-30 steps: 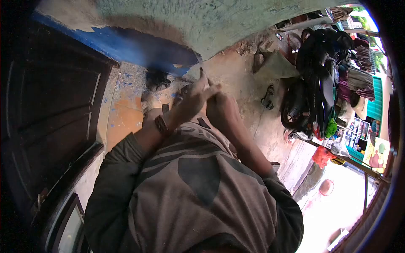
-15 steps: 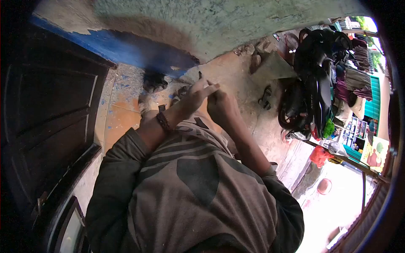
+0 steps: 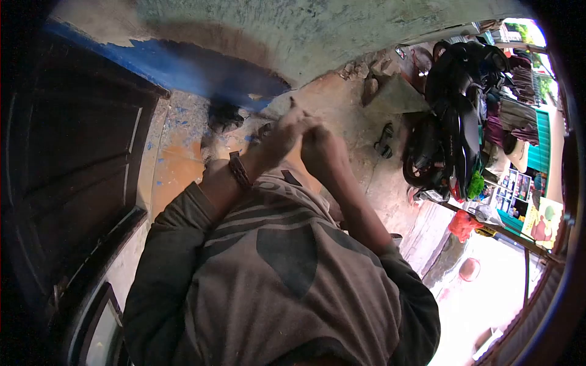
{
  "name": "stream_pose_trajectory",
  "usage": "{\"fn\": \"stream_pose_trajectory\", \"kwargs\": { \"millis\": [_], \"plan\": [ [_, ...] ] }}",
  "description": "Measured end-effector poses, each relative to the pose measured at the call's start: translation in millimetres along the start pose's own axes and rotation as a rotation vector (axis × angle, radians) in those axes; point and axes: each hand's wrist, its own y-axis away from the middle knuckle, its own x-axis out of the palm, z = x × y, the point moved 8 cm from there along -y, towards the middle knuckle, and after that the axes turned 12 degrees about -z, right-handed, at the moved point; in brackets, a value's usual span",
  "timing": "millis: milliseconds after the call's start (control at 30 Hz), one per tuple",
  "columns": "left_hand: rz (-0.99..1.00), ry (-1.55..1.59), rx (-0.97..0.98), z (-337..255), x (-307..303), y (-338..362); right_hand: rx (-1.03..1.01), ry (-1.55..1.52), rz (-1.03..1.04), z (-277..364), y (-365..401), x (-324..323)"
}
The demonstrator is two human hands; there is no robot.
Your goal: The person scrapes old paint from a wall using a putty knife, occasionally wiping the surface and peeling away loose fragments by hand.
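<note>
My left hand [image 3: 284, 137], with a dark bracelet or watch [image 3: 239, 170] at its wrist, is closed in front of my body. A small dark tip [image 3: 292, 100] sticks up beyond its fingers; what it belongs to is hidden. My right hand [image 3: 323, 149] is curled closed beside it, its fingers meeting those of the left hand. Whatever lies between the fingers is too small and blurred to make out. Both hands are held above the floor, before the striped front of my shirt [image 3: 287, 262].
A dark panelled door [image 3: 73, 134] stands left of a wall with a blue-painted band [image 3: 201, 67]. A dark bundle [image 3: 224, 117] lies at the wall's foot, near paint-flecked floor [image 3: 177, 152]. Sandals [image 3: 384, 140] lie right, beside a parked black motorcycle [image 3: 455, 116].
My left hand's fingers, stretched across toward the right hand before, are now drawn in closer. The hands stay together in nearly the same place.
</note>
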Motion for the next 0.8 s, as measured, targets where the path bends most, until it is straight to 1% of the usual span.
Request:
{"fn": "stream_pose_trajectory", "kwargs": {
  "millis": [33,100,133,200,233,267,300,333,367,400,433,500,567,600,633,667,700,733,767,800],
  "plan": [
    [-0.040,0.064,-0.117,11,-10,-1,-0.008,0.001,-0.001,-2,2,7],
    [-0.026,0.148,-0.042,-4,-9,15,-0.090,-0.105,-0.020,8,10,12],
    [-0.031,0.147,-0.046,-8,-6,19,-0.116,-0.142,-0.103,13,20,-4],
    [-0.004,0.079,0.108,-23,7,21,-0.131,-0.126,-0.109,20,17,-14],
    [-0.007,0.082,0.109,-17,0,17,-0.140,-0.112,-0.125,21,14,-17],
    [-0.006,-0.034,0.100,-3,-12,7,-0.139,-0.095,-0.070,18,8,-8],
    [-0.010,-0.152,0.097,-6,-16,3,-0.139,-0.078,-0.015,14,3,1],
    [-0.056,0.089,-0.068,-1,-15,9,-0.178,-0.108,0.010,13,5,8],
    [-0.059,0.083,-0.061,-5,-11,14,-0.217,-0.141,0.031,16,6,13],
    [-0.068,0.037,0.056,-14,-8,19,-0.241,-0.231,-0.126,23,16,-7],
    [-0.057,0.030,0.097,-18,-7,17,-0.239,-0.233,-0.122,27,16,-9],
    [-0.036,0.018,0.179,-25,-5,12,-0.145,-0.148,-0.166,24,12,-15],
    [-0.070,0.001,-0.043,-2,-23,5,-0.199,-0.117,-0.087,22,4,1],
    [-0.105,0.123,-0.105,3,-26,9,-0.166,-0.148,-0.038,22,6,5],
    [-0.103,0.113,-0.099,2,-21,12,-0.134,-0.183,0.005,27,7,7],
    [-0.133,0.107,0.047,-9,-15,16,-0.110,-0.171,-0.090,31,17,-9],
    [-0.150,0.107,0.122,-15,-15,16,-0.108,-0.174,-0.088,29,17,-8],
    [-0.169,0.107,0.196,-20,-16,17,-0.156,-0.161,-0.145,27,14,-12],
    [-0.153,0.107,0.120,-12,-20,11,-0.200,-0.147,-0.199,26,14,-15],
    [-0.135,0.106,0.044,-6,-22,7,-0.150,-0.134,-0.085,24,7,-3]
  ]
}}
